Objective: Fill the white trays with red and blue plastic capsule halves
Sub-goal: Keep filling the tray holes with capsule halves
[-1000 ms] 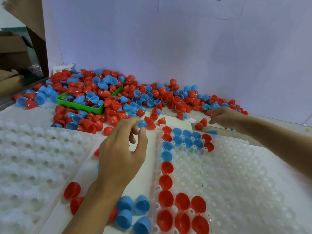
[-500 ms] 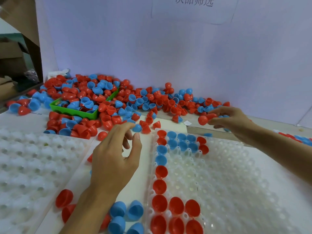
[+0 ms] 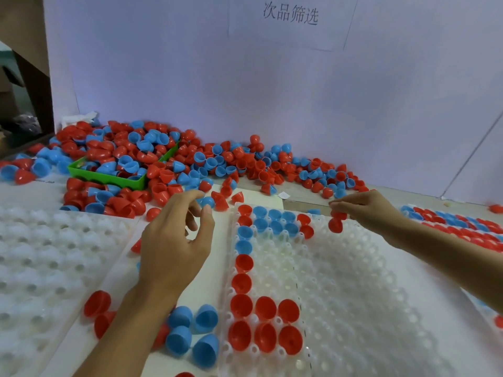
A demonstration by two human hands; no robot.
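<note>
The right hand [image 3: 367, 210] is pinching a red capsule half [image 3: 335, 223] in its fingers [image 3: 340, 206] above the white tray [image 3: 353, 295], while the left hand [image 3: 174, 240] is hovering with loosely curled, empty fingers.

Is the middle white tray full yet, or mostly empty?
Mostly empty. The middle white tray has capsule halves only along its left column, its far rows and its near-left corner; the other pockets show bare white.
</note>
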